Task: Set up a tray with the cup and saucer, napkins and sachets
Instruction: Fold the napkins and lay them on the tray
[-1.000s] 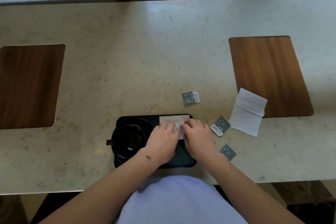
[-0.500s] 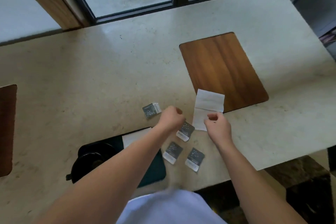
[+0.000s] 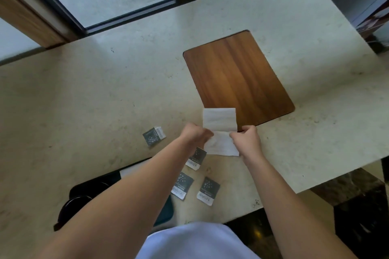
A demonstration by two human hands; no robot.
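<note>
We have both hands on the white napkin [image 3: 220, 130]: the left hand [image 3: 194, 135] pinches its left edge at the crease, fingers curled tight, and the right hand [image 3: 246, 140] pinches the right edge at the same crease. The napkin is partly unfolded, its far half lying over the corner of the wooden inlay [image 3: 236, 78] set in the pale stone surface [image 3: 105, 101].

Just under our left wrist a grey sachet [image 3: 196, 159] lies partly hidden. Two more sachets [image 3: 182, 188] [image 3: 208, 191] lie side by side nearer to us, and a fourth sachet [image 3: 154, 135] sits apart to the left.

The black tray [image 3: 92, 185] is at the near left, mostly covered by our left forearm. A folded napkin [image 3: 130, 171] shows at its far edge, and the dark cup and saucer [image 3: 69, 208] sit at its left end.
</note>
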